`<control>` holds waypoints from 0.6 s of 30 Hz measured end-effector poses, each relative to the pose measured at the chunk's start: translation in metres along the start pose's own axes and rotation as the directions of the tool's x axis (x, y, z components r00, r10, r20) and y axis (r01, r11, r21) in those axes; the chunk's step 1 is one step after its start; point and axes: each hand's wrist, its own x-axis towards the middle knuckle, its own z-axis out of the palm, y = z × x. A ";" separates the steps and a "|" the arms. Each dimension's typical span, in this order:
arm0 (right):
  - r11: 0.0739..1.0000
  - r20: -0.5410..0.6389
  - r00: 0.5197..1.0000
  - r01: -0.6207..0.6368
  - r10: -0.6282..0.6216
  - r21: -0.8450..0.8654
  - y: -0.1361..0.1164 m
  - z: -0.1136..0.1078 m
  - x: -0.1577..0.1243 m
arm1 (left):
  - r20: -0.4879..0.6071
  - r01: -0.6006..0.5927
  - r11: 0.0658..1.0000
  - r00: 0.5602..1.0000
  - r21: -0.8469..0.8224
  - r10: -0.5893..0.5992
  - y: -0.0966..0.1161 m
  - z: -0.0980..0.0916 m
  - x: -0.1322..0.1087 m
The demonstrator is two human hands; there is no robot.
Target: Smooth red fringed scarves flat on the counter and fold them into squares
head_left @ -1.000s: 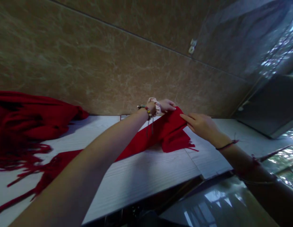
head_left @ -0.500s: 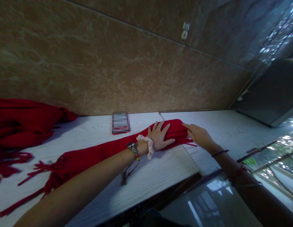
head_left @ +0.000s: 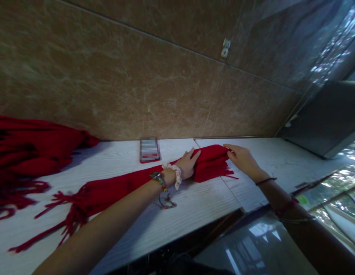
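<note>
A long red scarf (head_left: 120, 188) lies across the white wood-grain surface, with its fringe at the left end and more fringe at the right, where it is folded in layers. My left hand (head_left: 187, 164), with a ring and a pink scrunchie at the wrist, rests on the scarf just left of the folded part, fingers partly spread. My right hand (head_left: 242, 159) pinches the upper right corner of the folded part between thumb and fingers.
A heap of red fringed fabric (head_left: 37, 147) lies at the left. A phone-like object (head_left: 149, 150) is near the tiled wall (head_left: 123, 84). A dark box-shaped object (head_left: 323, 118) stands at the right, and glass panels are below it.
My left hand has drawn back slightly to the left, its fingers less spread. The fingers of my right hand have closed on the scarf's corner. The view has shifted a little.
</note>
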 end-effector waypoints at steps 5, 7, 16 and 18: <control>0.999 0.132 0.991 -0.016 0.023 -0.051 0.009 0.010 -0.010 | -0.037 0.025 0.996 0.999 0.086 -0.022 0.005 -0.007 -0.002; 0.999 0.103 0.994 -0.012 0.017 -0.049 0.009 0.010 -0.011 | -0.086 0.037 0.987 0.996 0.154 -0.024 0.008 -0.022 -0.008; 0.995 0.132 0.988 0.086 -0.079 -0.043 0.007 0.026 -0.024 | 0.119 0.067 0.971 0.988 0.228 -0.096 0.022 -0.021 -0.045; 0.992 0.126 0.984 0.128 -0.126 -0.004 0.011 0.027 -0.029 | 0.074 0.060 0.964 0.994 0.258 -0.082 0.022 -0.019 -0.047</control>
